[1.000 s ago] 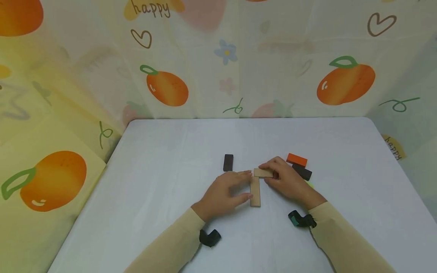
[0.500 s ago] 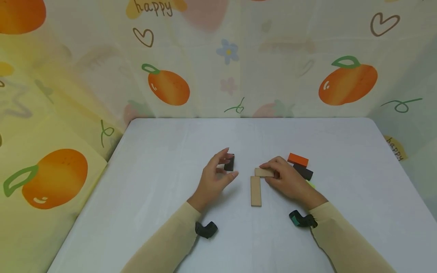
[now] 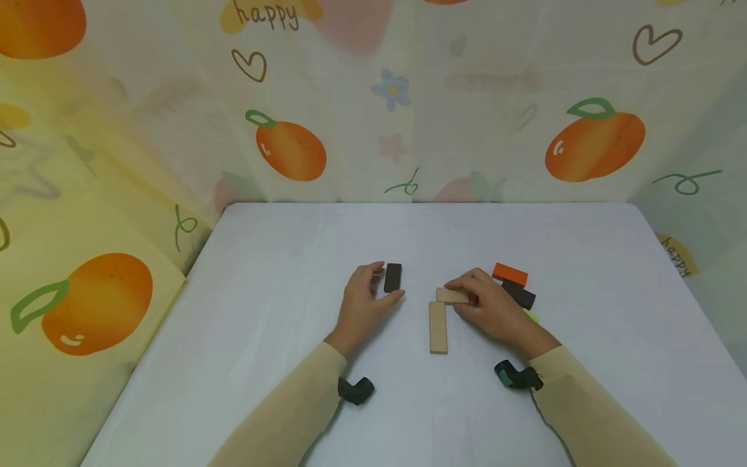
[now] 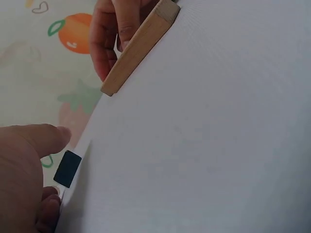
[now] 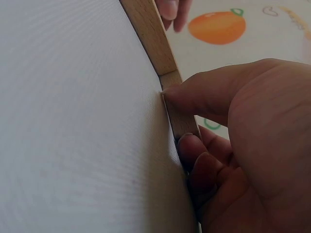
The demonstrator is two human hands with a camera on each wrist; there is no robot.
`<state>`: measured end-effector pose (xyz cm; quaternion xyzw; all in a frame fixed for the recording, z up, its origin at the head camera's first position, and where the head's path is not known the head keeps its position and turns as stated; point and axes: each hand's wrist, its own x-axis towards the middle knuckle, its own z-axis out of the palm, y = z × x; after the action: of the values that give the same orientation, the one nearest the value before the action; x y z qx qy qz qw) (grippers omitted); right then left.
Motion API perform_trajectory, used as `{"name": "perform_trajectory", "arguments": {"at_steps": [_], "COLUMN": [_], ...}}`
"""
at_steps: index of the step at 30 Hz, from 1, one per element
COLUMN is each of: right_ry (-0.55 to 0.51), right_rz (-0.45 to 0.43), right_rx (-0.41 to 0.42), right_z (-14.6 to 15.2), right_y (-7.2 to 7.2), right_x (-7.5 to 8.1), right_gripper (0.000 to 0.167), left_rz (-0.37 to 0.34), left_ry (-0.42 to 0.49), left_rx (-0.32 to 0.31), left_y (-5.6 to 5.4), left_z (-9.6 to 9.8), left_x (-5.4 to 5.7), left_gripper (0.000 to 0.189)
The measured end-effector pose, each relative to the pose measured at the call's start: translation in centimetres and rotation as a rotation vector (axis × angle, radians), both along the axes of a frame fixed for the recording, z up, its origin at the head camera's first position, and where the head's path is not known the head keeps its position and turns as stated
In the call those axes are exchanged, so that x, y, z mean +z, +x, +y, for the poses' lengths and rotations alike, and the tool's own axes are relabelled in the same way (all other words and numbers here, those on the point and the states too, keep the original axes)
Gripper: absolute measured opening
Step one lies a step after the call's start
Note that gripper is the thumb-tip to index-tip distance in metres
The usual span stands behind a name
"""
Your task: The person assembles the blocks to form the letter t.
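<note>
On the white table, my left hand (image 3: 360, 308) is spread around a black block (image 3: 393, 277), its thumb near the block's near end and its fingers to the left. A small gap shows between the thumb and the black block (image 4: 67, 168) in the left wrist view. My right hand (image 3: 493, 305) pinches a pale wooden block (image 3: 449, 296) lying crosswise. In the right wrist view its thumb and fingertips touch that wooden block (image 5: 181, 116). A second wooden block (image 3: 438, 327) lies lengthwise just below the first one's left end, with its end against it.
Beyond my right hand lie an orange block (image 3: 510, 274) and another black block (image 3: 519, 295). A yellow-green block (image 3: 531, 316) is mostly hidden by that hand. The white table (image 3: 280, 246) ends at a fruit-printed cloth (image 3: 490, 143).
My left hand has left the lengthwise wooden block and moved left and away from me to the black block. My right hand keeps its hold on the crosswise wooden block.
</note>
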<state>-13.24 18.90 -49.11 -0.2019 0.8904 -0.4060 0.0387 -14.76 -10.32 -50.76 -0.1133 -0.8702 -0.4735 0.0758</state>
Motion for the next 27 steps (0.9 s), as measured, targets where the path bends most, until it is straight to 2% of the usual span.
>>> {"name": "perform_trajectory", "arguments": {"at_steps": [3, 6, 13, 17, 27], "right_ry": [0.007, 0.015, 0.008, 0.012, 0.022], "right_rz": [-0.005, -0.009, -0.004, -0.002, -0.011], "right_rx": [-0.002, -0.003, 0.007, 0.000, -0.009], "right_z": [0.03, 0.15, 0.22, 0.28, 0.14], "right_y": [-0.05, -0.21, -0.27, -0.31, -0.33], "right_x": [-0.20, -0.33, -0.28, -0.28, -0.27], "right_gripper": [0.034, 0.035, 0.035, 0.035, 0.035], "left_rz": [-0.011, -0.002, -0.001, 0.001, 0.040], "left_ry": [-0.070, -0.096, -0.122, -0.123, -0.117], "left_rx": [0.048, 0.075, 0.076, 0.052, -0.073], "left_y": [0.08, 0.06, 0.00, -0.08, 0.06], "left_z": [0.24, 0.38, 0.37, 0.35, 0.05], "left_x": [0.14, 0.42, 0.57, 0.57, 0.27], "left_gripper": [0.061, 0.050, 0.049, 0.047, 0.038]}}
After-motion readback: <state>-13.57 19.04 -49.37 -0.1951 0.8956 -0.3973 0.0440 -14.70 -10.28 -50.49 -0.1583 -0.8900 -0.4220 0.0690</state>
